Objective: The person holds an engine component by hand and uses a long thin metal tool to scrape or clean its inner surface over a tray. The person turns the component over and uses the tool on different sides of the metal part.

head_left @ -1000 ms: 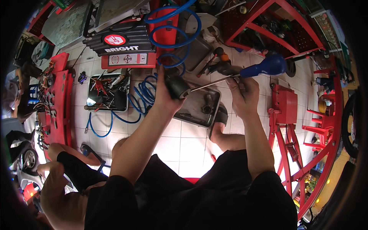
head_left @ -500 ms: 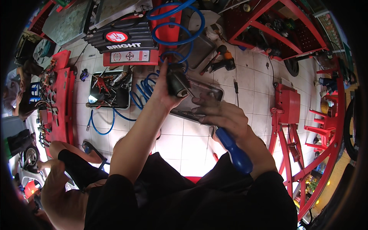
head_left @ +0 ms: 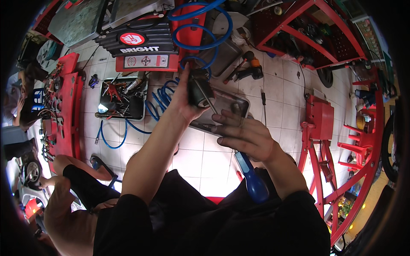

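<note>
My left hand (head_left: pixel 184 101) is wrapped round a dark, greasy metal part (head_left: pixel 201 90), roughly cylindrical, held up in front of me. From the lower right my right hand (head_left: pixel 247 135) reaches toward it, fingers fairly straight and smudged with grease. Between those fingers and the hidden thumb it holds a large screwdriver (head_left: pixel 255 181) with a blue handle sticking out below the palm. Its thin metal shaft runs up to the left and lies across the dark part; whether the tip touches it I cannot tell.
Below the hands lies a grey metal tray (head_left: pixel 230 102). A coiled blue air hose (head_left: pixel 160 102) runs beside a tool tray (head_left: pixel 124 98). Further off lie an orange-black power drill (head_left: pixel 252 70) and a slim screwdriver (head_left: pixel 264 102). A red lift frame (head_left: pixel 320 119) stands right; another person (head_left: pixel 64 205) sits left.
The screwdriver's handle has swung left and slightly down, and more of its shaft now shows across the dark part. My right hand has shifted slightly; my left hand keeps its grip.
</note>
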The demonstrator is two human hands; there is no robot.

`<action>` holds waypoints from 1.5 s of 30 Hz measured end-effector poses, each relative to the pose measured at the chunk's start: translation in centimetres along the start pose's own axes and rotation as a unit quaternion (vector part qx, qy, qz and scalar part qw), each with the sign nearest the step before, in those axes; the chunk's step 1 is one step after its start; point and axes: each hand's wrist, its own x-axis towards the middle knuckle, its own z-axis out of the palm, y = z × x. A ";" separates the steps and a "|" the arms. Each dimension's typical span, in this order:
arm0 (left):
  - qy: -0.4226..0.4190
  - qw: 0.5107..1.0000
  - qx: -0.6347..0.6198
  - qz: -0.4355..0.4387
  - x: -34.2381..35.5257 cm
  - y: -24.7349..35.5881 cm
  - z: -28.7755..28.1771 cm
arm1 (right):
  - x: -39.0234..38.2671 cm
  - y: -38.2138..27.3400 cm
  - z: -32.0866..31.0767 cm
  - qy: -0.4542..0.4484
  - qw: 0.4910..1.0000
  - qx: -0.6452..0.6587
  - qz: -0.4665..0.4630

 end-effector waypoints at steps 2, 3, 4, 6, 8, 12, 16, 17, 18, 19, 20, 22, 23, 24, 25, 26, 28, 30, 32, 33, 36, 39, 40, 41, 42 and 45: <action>0.010 1.000 -0.005 0.003 0.0 -0.2 0.1 | 0.1 -0.1 0.0 -0.002 1.000 0.000 0.001; 0.010 1.000 -0.006 0.003 0.0 -0.2 0.1 | 0.1 -0.2 -0.1 -0.003 1.000 0.001 0.002; 0.015 1.000 -0.006 0.005 0.1 -0.2 0.1 | 0.2 -0.2 0.0 -0.003 1.000 0.001 0.001; 0.020 1.000 -0.006 0.007 0.1 -0.2 0.0 | 0.2 -0.1 0.0 0.000 1.000 0.001 0.001; 0.014 1.000 -0.003 0.001 0.1 -0.1 -0.1 | 0.2 -0.1 0.1 -0.001 1.000 -0.001 -0.002; 0.032 0.999 -0.013 -0.005 0.3 -0.4 0.0 | 0.1 -0.2 0.0 -0.009 1.000 -0.009 -0.005; 0.027 1.000 -0.004 0.003 0.4 -0.5 -0.1 | -0.1 -0.2 0.1 -0.008 1.000 -0.011 -0.003; 0.027 1.000 -0.003 0.005 0.4 -0.5 -0.1 | -0.1 -0.2 0.2 -0.009 1.000 -0.016 -0.003; 0.028 1.000 -0.003 0.005 0.4 -0.5 -0.2 | -0.1 -0.2 0.2 -0.009 1.000 -0.019 -0.003; 0.026 1.000 -0.003 0.008 0.4 -0.5 -0.2 | -0.1 -0.3 0.2 -0.009 1.000 -0.018 -0.003; 0.024 1.000 -0.003 0.012 0.4 -0.5 -0.3 | 0.0 -0.4 0.1 -0.015 1.000 -0.016 -0.002; 0.028 1.000 -0.007 0.009 0.4 -0.5 -0.3 | 0.1 -0.4 0.1 -0.020 1.000 -0.014 0.000; 0.032 0.999 -0.010 0.006 0.4 -0.5 -0.3 | 0.1 -0.4 0.2 -0.020 1.000 -0.020 -0.001; 0.032 0.999 -0.010 0.005 0.4 -0.5 -0.3 | 0.1 -0.4 0.2 -0.020 0.999 -0.027 -0.002; 0.033 0.999 -0.010 0.001 0.4 -0.5 -0.4 | 0.1 -0.4 0.2 -0.021 0.999 -0.028 -0.001; 0.035 0.999 -0.010 -0.002 0.4 -0.5 -0.4 | 0.1 -0.4 0.2 -0.024 0.999 -0.030 0.000; 0.037 0.999 -0.008 0.001 0.4 -0.4 -0.5 | 0.1 -0.4 0.3 -0.028 0.999 -0.031 -0.001; 0.040 0.999 -0.006 0.003 0.4 -0.4 -0.6 | 0.0 -0.6 0.4 -0.022 1.000 -0.017 0.004; 0.043 0.999 0.003 0.015 0.4 -0.5 -0.6 | 0.0 -0.6 0.4 -0.020 1.000 -0.016 0.003; 0.043 0.999 0.003 0.014 0.4 -0.6 -0.5 | 0.0 -0.5 0.4 -0.018 1.000 -0.016 0.004; 0.048 0.999 0.009 0.022 0.7 -0.8 -0.4 | -0.1 -0.2 0.4 -0.010 1.000 -0.017 -0.002; 0.045 0.999 0.002 0.003 1.2 -0.8 -0.3 | -0.4 -0.2 0.2 -0.016 1.000 -0.003 0.000; 0.057 0.998 0.000 0.006 1.2 -1.1 0.0 | -0.5 -0.1 0.1 -0.014 1.000 -0.002 -0.002; 0.069 0.998 -0.004 0.011 1.3 -1.4 0.3 | -0.5 0.0 0.0 -0.018 1.000 -0.008 -0.009; 0.053 0.999 -0.009 0.002 0.8 -1.2 0.0 | -0.1 0.0 0.6 -0.027 0.999 -0.012 -0.016; -0.041 0.999 -0.018 -0.021 -0.5 -0.1 -1.7 | 1.9 -0.5 1.0 -0.073 0.995 -0.061 -0.024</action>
